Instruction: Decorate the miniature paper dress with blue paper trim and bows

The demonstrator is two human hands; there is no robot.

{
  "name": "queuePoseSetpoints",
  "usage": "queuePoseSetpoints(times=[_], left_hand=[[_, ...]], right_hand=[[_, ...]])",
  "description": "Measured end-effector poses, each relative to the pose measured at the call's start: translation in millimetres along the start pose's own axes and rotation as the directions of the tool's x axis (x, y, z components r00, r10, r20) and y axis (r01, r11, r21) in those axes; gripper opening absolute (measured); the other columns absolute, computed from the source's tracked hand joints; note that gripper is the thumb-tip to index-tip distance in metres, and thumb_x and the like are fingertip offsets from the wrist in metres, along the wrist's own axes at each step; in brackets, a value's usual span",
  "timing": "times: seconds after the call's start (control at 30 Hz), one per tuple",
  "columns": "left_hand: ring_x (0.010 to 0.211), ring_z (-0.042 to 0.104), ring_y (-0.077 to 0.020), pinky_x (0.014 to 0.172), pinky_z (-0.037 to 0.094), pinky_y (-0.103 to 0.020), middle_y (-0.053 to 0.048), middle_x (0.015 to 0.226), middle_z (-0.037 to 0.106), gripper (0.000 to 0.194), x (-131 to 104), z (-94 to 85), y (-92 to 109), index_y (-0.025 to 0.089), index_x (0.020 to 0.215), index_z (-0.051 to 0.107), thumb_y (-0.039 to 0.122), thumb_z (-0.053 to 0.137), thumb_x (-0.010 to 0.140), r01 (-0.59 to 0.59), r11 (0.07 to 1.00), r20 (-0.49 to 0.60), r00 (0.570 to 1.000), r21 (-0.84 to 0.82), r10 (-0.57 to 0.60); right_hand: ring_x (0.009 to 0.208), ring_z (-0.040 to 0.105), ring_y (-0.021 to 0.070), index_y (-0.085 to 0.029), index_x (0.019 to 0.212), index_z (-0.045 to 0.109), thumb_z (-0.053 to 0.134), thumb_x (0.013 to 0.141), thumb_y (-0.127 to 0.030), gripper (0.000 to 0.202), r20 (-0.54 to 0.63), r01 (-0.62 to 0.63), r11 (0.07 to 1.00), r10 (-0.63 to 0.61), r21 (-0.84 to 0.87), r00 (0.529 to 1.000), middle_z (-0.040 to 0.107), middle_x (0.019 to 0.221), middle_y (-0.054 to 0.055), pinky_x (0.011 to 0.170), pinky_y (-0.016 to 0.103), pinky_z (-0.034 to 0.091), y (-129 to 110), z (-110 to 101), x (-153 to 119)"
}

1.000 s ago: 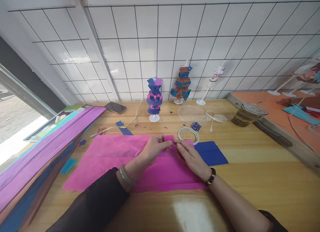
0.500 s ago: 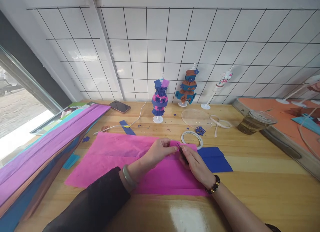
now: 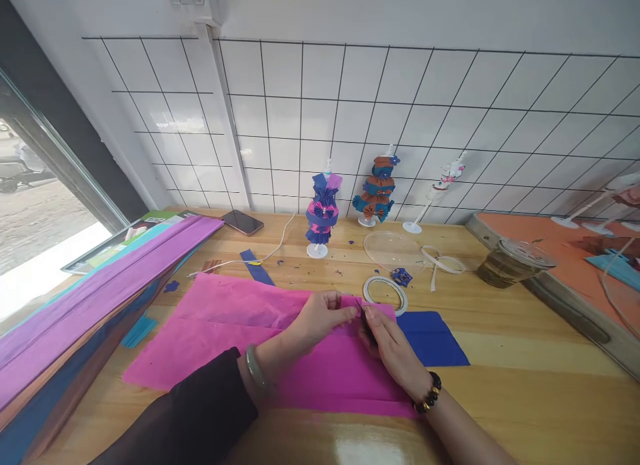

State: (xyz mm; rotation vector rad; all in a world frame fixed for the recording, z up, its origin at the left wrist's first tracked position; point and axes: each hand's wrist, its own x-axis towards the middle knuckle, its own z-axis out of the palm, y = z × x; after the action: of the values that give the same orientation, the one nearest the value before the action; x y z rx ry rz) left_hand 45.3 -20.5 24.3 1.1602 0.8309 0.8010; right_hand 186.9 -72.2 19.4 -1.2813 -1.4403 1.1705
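Note:
A large pink paper sheet (image 3: 220,325) lies on the wooden table under both hands. My left hand (image 3: 323,318) pinches the sheet's upper edge between thumb and fingers. Close beside it, my right hand (image 3: 387,338) is closed around a small dark tool (image 3: 369,326), whose thin tip meets the paper edge near my left fingertips; it looks like scissors, mostly hidden by the palm. Blue folded paper (image 3: 433,338) rests to the right of the sheet, and a white tape roll (image 3: 385,293) lies just beyond it.
Behind stand a blue-pink paper-dressed figure (image 3: 323,215) and a brown-blue one (image 3: 377,191). A phone (image 3: 243,222) and a white cable (image 3: 277,243) lie at the back left, long folded papers (image 3: 125,278) at the left, a plastic cup (image 3: 513,261) at the right.
The whole scene sits slightly lower in the view, as the camera has tilted up. Both hands keep nearly the same place at the paper's edge.

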Motion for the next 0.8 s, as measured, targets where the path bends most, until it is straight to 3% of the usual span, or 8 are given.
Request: queuePoseSetpoints(times=[0.27, 0.43, 0.63, 0.8], left_hand=[[0.053, 0.043, -0.0068, 0.052, 0.031, -0.021, 0.002, 0.056, 0.052, 0.037, -0.9, 0.7, 1.7, 0.012, 0.062, 0.053, 0.044, 0.072, 0.059, 0.003, 1.000, -0.002, 1.000, 0.005, -0.003], [0.051, 0.043, -0.0067, 0.052, 0.029, -0.021, 0.002, 0.055, 0.052, 0.038, 0.2, 0.3, 0.3, 0.012, 0.063, 0.054, 0.045, 0.072, 0.057, 0.025, 1.000, -0.014, 1.000, 0.008, -0.025], [0.054, 0.045, -0.0070, 0.055, 0.032, -0.022, 0.001, 0.060, 0.056, 0.035, -1.0, 1.4, 2.2, 0.011, 0.066, 0.057, 0.042, 0.073, 0.058, 0.009, 0.999, 0.011, 1.000, -0.053, -0.008], [0.051, 0.044, -0.0071, 0.052, 0.030, -0.022, 0.002, 0.056, 0.054, 0.038, 1.5, -0.3, -1.1, 0.011, 0.063, 0.055, 0.044, 0.074, 0.056, 0.007, 0.999, -0.006, 1.000, -0.037, -0.007]], right_hand=[[0.048, 0.033, 0.0109, -0.022, 0.068, 0.041, 0.034, 0.087, -0.054, 0.037, -0.028, -0.023, 0.999, 0.024, 0.028, 0.999, 0.037, 0.055, -0.004, 0.044, 0.024, 0.034, 3.2, 0.8, -0.9], [0.055, 0.043, 0.0129, -0.021, 0.074, 0.049, 0.039, 0.084, -0.057, 0.039, -0.062, -0.025, 0.998, 0.028, 0.059, 0.998, 0.049, 0.067, 0.000, 0.050, 0.025, 0.044, 4.2, 2.1, 0.8], [0.054, 0.042, 0.0127, -0.022, 0.076, 0.051, 0.038, 0.085, -0.056, 0.037, -0.054, -0.041, 0.998, 0.043, 0.042, 0.998, 0.048, 0.064, 0.000, 0.049, 0.025, 0.043, 4.4, 2.1, 0.0], [0.062, 0.051, 0.0160, -0.021, 0.076, 0.056, 0.039, 0.082, -0.059, 0.042, -0.088, -0.036, 0.999, 0.036, 0.005, 0.995, 0.057, 0.072, 0.003, 0.053, 0.026, 0.046, 5.2, 1.6, 0.5]])
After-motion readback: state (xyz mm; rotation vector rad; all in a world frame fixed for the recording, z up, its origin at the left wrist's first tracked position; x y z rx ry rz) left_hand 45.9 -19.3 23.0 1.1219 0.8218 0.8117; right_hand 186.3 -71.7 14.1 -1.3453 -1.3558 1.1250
